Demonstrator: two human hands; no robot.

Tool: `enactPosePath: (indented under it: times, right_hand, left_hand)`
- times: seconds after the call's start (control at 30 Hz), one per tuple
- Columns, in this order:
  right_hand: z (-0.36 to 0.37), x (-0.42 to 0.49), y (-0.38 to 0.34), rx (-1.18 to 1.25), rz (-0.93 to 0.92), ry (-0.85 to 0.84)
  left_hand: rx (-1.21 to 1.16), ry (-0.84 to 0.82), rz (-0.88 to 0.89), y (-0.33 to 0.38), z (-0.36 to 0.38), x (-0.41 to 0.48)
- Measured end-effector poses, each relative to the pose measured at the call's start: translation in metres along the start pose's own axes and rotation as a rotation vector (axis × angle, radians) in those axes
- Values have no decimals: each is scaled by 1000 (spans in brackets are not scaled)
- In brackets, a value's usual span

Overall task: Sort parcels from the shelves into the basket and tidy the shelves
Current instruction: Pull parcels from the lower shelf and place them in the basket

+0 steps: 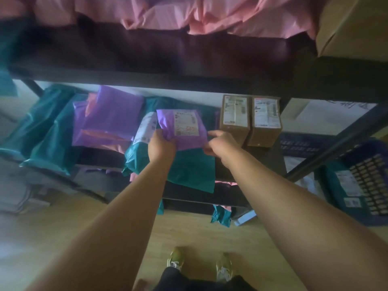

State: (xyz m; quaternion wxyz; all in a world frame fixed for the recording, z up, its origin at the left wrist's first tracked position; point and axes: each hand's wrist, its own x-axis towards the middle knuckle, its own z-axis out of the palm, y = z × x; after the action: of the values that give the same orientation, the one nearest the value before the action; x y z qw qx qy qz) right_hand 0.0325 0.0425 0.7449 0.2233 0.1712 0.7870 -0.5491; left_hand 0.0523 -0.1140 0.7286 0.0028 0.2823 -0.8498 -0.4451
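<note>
On the black shelf unit, the upper board [168, 69] is loaded with pink mailers [168, 15] and a large carton [352, 26]; on the middle board [270, 162], teal mailers [48, 133], purple mailers [109, 116] and two labelled boxes [235, 120] are laid side by side

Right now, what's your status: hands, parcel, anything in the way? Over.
Left hand grips purple parcel at lower left corner; right hand pinches its right corner. Parcel over teal parcel on shelf. Brown boxes close beside right hand; basket lower right.

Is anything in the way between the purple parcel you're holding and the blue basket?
Yes. Two cardboard boxes sit right of the purple parcel, and the shelf's black slanted bar crosses before the basket.
</note>
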Motion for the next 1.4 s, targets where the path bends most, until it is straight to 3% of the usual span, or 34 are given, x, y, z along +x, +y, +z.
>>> enactPosePath:
  times: [0.1, 0.3, 0.5, 0.6, 0.97, 1.1, 1.23, 1.4]
  right_hand:
    - [5, 0, 8, -116, -21, 29]
    - [-18, 1, 17, -220, -125, 201]
    - [-72, -7, 18, -247, -170, 534]
    - [-106, -4, 24, -245, -158, 622]
    - [-156, 32, 34, -301, 6, 492]
    - [-155, 44, 34, -192, 91, 452]
    - [-154, 46, 40, -116, 83, 386]
    - [-140, 27, 50, -91, 166, 479]
  left_hand:
    - [75, -35, 26, -6, -6, 6]
    - [334, 69, 204, -8, -7, 11]
    - [319, -117, 486, 38, 37, -16]
    - [294, -229, 554, 60, 71, -35]
    - [713, -344, 741, 112, 150, -50]
    - [882, -364, 760, 112, 160, -49]
    - [908, -334, 802, 111, 159, -53]
    - [770, -294, 865, 94, 155, -63]
